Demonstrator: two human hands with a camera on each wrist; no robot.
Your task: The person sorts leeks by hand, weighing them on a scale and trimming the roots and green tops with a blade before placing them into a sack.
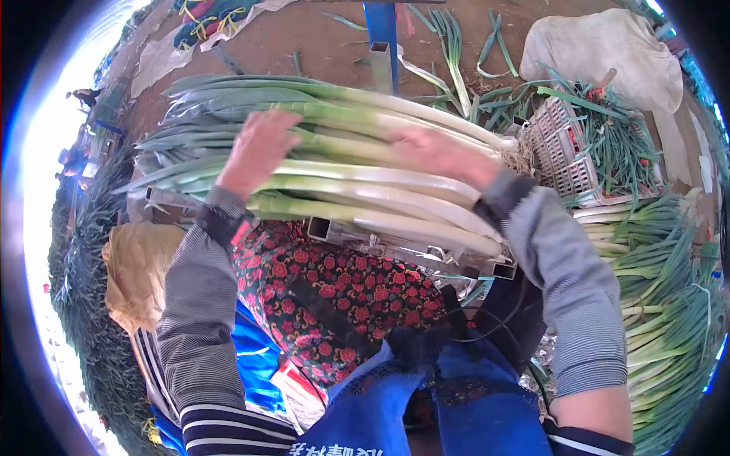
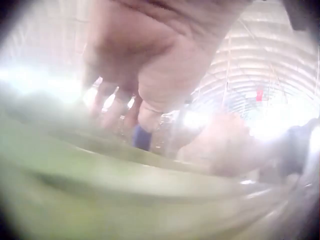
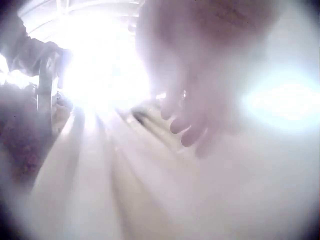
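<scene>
A bundle of leeks point(image 1: 365, 182) lies crosswise over a metal frame point(image 1: 382, 68), green leaves to the left and white stems and roots to the right. My left hand point(image 1: 262, 148) is over the green part, blurred by motion. In the left wrist view its fingers point(image 2: 112, 107) point down at the leeks, spread slightly apart. Over the white stems, near the far side of the bundle, is my right hand point(image 1: 445, 152), also blurred. Its loosely bent fingertips point(image 3: 190, 135) come close to the stems in the right wrist view. Neither hand has a leek gripped.
A red and white plastic crate point(image 1: 559, 140) full of leek trimmings stands to the right, with a pale sack point(image 1: 601, 57) behind. More leeks point(image 1: 661, 319) are piled along the right side. Loose leeks point(image 1: 450, 57) lie on the soil beyond. A brown cloth point(image 1: 141, 273) hangs at left.
</scene>
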